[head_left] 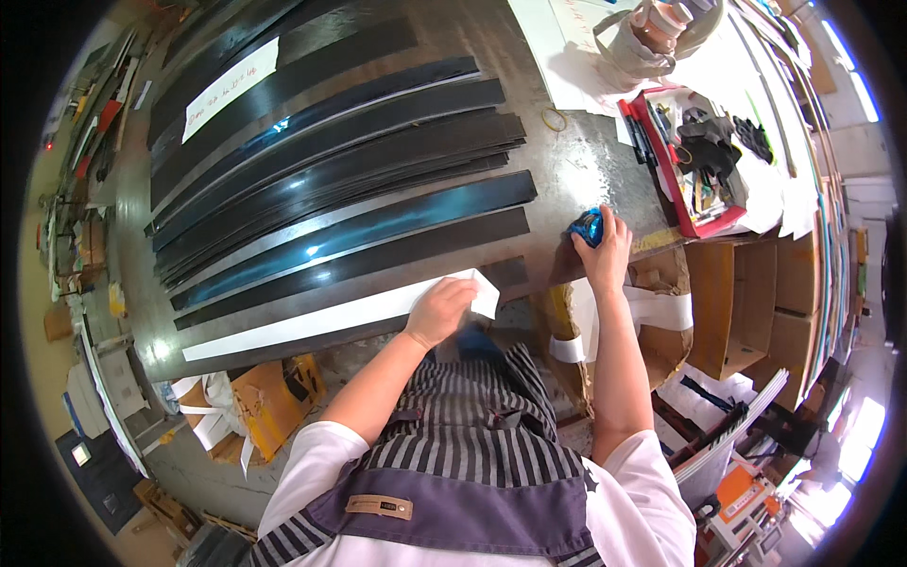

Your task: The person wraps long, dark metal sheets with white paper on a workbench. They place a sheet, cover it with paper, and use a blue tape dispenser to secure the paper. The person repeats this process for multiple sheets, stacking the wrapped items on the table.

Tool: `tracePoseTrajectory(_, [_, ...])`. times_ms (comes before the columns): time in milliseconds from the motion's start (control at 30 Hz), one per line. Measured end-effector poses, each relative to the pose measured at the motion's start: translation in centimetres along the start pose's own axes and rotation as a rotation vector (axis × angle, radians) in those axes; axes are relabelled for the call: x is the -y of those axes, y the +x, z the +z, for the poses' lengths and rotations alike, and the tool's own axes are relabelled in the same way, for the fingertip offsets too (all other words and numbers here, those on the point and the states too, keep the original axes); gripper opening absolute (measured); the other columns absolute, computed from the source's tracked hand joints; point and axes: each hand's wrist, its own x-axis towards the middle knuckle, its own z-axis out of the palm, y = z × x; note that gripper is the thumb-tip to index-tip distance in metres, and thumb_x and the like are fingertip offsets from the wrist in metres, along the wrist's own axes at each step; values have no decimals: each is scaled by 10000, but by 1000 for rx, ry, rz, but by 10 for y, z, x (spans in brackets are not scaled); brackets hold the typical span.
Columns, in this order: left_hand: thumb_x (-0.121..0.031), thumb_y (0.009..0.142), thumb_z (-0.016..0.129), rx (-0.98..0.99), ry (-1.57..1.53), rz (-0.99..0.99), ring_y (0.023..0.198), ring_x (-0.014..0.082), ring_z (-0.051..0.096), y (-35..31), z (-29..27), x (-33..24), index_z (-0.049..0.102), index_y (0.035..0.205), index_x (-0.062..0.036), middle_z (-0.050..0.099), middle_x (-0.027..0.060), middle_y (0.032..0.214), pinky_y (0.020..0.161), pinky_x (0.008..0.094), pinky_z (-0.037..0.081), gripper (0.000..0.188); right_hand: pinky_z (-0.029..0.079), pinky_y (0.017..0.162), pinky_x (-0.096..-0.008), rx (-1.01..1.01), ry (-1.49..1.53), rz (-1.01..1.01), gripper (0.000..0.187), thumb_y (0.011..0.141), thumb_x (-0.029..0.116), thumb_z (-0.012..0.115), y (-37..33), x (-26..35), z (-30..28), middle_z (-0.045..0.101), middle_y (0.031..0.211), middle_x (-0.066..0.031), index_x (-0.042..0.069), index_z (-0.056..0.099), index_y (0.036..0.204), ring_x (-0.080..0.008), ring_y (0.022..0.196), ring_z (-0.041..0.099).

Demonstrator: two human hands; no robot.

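Near the front edge of the metal-topped table lies a long white strip (312,326), its right end bent up into a pale flap. My left hand (444,308) is closed on the strip near that end, fingers pinched at its upper edge. Farther right, at the table's edge, my right hand (609,248) closes around a shiny blue bundle (588,227), which looks like crumpled film; its exact kind is unclear. Beyond the white strip a glossy blue-black strip (378,241) lies parallel to it, with stacked dark strips (350,184) behind.
A red box (713,227) of pens and dark cloth stands at the right of the table (576,170). Behind it sits a cloth bag (628,61). A paper note (231,87) lies over the far strips. Cardboard boxes (746,302) stand below the right edge.
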Motion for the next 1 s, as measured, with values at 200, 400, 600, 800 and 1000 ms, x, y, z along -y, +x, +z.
tracePoseTrajectory(200, [12, 757, 687, -16, 37, 11, 950, 282, 637, -3, 0, 2, 668, 953, -27, 672, 75, 1042, 810, 369, 533, 201, 457, 981, -460, 161, 244, -150, 659, 660, 127, 810, -48, 45, -4, 568, 1186, -185, 55, 573, 1271, -382, 1110, 511])
tracePoseTrajectory(400, [14, 762, 669, -7, 33, -12, 950, 305, 641, -3, -4, 0, 663, 1015, -14, 663, 110, 1069, 815, 386, 538, 254, 472, 965, -415, 284, 228, -253, 713, 678, 175, 827, -78, 85, 13, 553, 1200, -167, 62, 542, 1322, -363, 1106, 508])
tracePoseTrajectory(600, [20, 831, 657, -90, -132, -248, 969, 290, 637, -9, 3, -1, 627, 1106, 1, 559, 144, 1150, 840, 383, 535, 277, 338, 1090, -527, 337, 242, -292, 778, 706, 377, 827, -83, 95, -8, 389, 1466, -199, 53, 529, 1348, -399, 1317, 384])
tracePoseTrajectory(800, [-21, 825, 669, -54, 109, -239, 889, 268, 610, 4, -2, -18, 715, 1044, -52, 569, 92, 1027, 765, 371, 509, 226, 268, 1151, -547, 325, 97, -666, 196, 774, 136, 638, -95, 102, 0, 572, 1328, -142, -5, 702, 895, -358, 1361, 404])
tracePoseTrajectory(1000, [-109, 805, 694, -113, 407, -319, 931, 285, 590, -39, -50, -7, 765, 981, -147, 590, 73, 995, 803, 422, 453, 193, 430, 1044, -471, 817, 552, -749, 249, 706, 0, 623, -128, 133, -24, 680, 1075, -155, -4, 692, 945, -346, 1124, 606])
